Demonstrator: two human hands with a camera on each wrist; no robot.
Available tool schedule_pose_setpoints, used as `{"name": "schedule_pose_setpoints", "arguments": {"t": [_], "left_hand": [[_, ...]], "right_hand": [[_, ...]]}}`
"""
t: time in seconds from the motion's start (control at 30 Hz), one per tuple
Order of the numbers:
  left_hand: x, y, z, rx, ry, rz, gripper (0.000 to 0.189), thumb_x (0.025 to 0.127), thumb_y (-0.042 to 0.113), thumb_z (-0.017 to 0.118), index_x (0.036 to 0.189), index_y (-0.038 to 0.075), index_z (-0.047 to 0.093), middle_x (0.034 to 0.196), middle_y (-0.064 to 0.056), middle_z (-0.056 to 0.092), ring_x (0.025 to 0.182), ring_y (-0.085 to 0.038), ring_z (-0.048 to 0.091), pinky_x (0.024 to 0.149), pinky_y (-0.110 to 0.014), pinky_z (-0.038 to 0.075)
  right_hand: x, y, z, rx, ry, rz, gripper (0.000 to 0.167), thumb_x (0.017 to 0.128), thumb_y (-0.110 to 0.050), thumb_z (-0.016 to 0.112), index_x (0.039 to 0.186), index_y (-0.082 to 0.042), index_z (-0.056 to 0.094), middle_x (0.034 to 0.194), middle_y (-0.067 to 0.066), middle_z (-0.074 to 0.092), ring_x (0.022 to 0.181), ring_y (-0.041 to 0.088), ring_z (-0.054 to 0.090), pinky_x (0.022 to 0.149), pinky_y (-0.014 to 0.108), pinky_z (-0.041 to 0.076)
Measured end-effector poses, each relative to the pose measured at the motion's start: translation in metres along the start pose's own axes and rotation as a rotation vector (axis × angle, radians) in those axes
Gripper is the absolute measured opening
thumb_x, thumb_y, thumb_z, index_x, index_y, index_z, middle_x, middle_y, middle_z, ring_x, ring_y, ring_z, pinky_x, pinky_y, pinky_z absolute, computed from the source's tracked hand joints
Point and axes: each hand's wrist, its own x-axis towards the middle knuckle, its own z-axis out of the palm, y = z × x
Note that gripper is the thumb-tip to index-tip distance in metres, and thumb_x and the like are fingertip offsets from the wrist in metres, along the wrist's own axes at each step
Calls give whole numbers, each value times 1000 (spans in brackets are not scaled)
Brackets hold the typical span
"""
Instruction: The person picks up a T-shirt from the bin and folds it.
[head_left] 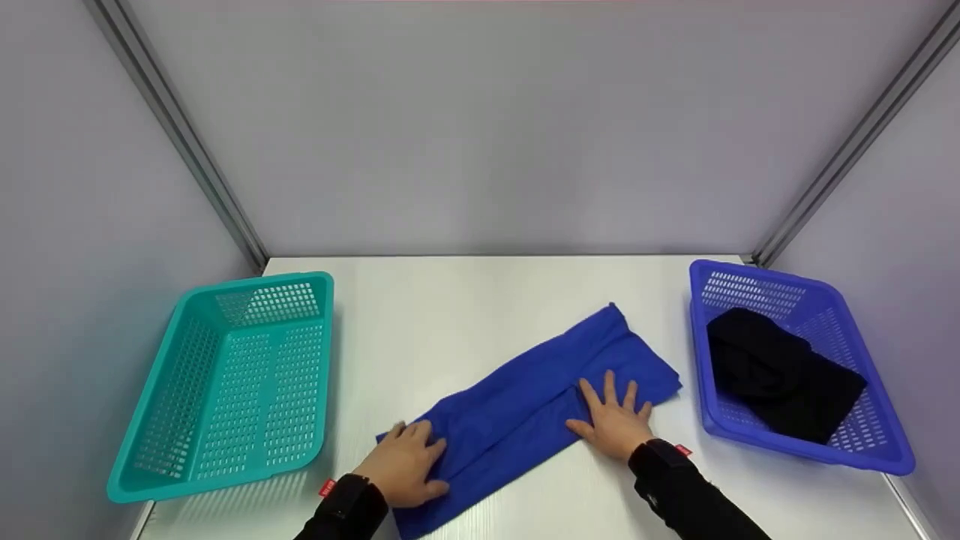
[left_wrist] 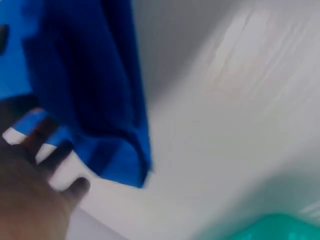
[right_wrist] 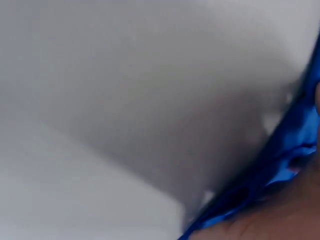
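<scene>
A folded blue garment [head_left: 499, 412] lies slantwise across the white table in the head view, a long crease running down its middle. On its near left end rests my left hand [head_left: 405, 466], fingers pointing up and thumb out over the cloth. In the left wrist view that hand [left_wrist: 30, 192] has spread fingers beside the garment's folded edge [left_wrist: 115, 155]. My right hand [head_left: 616, 424] lies flat on the right half of the garment with its fingers splayed. The right wrist view shows part of the right hand [right_wrist: 265, 222] along the blue cloth [right_wrist: 287, 142], mostly cropped.
A green plastic basket [head_left: 324, 375] with nothing in it stands at the left. On the right is a blue-purple basket [head_left: 701, 360] holding black folded cloth [head_left: 780, 375]. Grey panels [head_left: 510, 135] wall in the table [head_left: 390, 337] at the back and sides.
</scene>
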Motion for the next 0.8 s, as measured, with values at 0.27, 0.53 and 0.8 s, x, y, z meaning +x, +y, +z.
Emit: {"name": "schedule_pose_setpoints", "arguments": {"t": [0.27, 0.53, 0.8], "left_hand": [[12, 22, 10, 81, 72, 275, 61, 90, 47, 70, 140, 14, 66, 122, -4, 56, 117, -21, 57, 106, -40, 48], [37, 62, 23, 99, 45, 443, 67, 90, 51, 72, 149, 27, 50, 157, 4, 50, 146, -29, 45, 114, -44, 44], [53, 65, 38, 220, 120, 49, 61, 99, 56, 59, 155, 36, 48, 162, 6, 45, 149, -26, 42, 114, -57, 40]], "right_hand": [[15, -11, 4, -19, -28, -504, 49, 103, 1, 49, 151, -7, 51, 165, 21, 35, 146, 65, 19, 108, 85, 16], [26, -22, 8, -280, 366, -150, 45, 101, -23, 61, 145, -11, 61, 153, 21, 52, 142, 55, 41, 110, 83, 18], [-2, -47, 11, -108, 318, -446, 49, 100, -14, 63, 147, -4, 56, 154, 23, 50, 142, 52, 42, 110, 76, 30]]}}
